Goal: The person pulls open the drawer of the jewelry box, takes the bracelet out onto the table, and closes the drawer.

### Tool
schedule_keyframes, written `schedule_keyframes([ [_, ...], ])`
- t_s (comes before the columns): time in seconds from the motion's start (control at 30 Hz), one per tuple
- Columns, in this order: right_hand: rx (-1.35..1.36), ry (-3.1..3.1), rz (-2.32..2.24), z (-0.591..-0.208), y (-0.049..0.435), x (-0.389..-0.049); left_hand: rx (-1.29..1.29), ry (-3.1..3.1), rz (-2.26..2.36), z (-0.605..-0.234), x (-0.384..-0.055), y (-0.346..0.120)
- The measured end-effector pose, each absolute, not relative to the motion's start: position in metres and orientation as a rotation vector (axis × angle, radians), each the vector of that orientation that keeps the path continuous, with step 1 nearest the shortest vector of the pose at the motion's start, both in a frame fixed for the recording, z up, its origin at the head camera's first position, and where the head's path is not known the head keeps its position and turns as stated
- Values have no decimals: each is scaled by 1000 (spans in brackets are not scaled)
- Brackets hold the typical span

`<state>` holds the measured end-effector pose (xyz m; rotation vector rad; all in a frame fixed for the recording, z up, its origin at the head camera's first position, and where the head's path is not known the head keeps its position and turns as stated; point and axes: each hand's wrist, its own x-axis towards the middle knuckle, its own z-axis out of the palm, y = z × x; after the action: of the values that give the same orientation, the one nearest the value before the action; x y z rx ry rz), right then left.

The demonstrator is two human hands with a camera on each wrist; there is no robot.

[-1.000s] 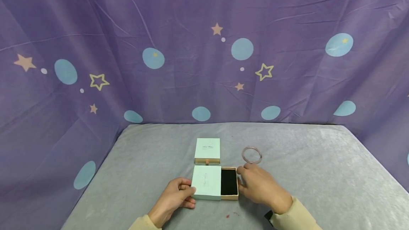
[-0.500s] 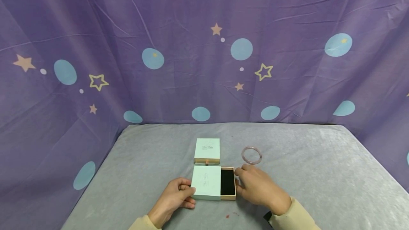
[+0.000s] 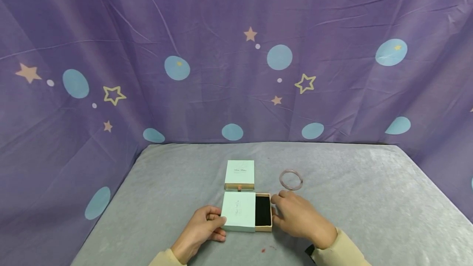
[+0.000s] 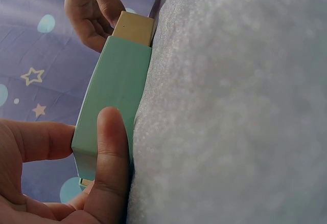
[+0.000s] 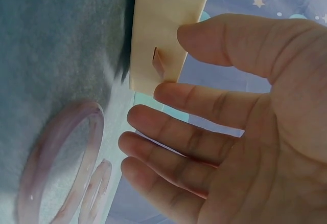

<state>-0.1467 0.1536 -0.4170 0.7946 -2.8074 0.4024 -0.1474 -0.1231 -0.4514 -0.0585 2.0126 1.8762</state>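
Note:
A mint-green drawer-style gift box [image 3: 238, 210] lies on the table, its tan drawer [image 3: 263, 229] partly out to the right and lined with black foam [image 3: 263, 212]. My left hand [image 3: 201, 227] grips the sleeve's left end between thumb and fingers. My right hand [image 3: 299, 216] touches the drawer's outer end with thumb and index fingertips, the other fingers fairly straight. A small ribbon tab [image 5: 158, 63] shows on that end in the right wrist view. Just beyond this hand lies a pinkish translucent bangle [image 3: 291, 180]; the right wrist view shows a second ring [image 5: 95, 193] behind the nearer bangle.
A second mint-green box [image 3: 239, 172], closed, stands directly behind the first one. Grey cloth covers the table [image 3: 177, 175], with small red specks [image 3: 263, 250] near the front. A purple curtain [image 3: 207, 106] hangs behind and at the sides.
The drawer has slid a little left into the sleeve, mostly in the first half second. My right hand has moved left with it, while the left hand stays in place.

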Motion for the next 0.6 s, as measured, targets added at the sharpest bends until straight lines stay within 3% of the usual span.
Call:
schedule_keyframes([
  [0.6,834,-2866,427,-416,151,-146,-54,2014,1866,-452,-147,-124],
])
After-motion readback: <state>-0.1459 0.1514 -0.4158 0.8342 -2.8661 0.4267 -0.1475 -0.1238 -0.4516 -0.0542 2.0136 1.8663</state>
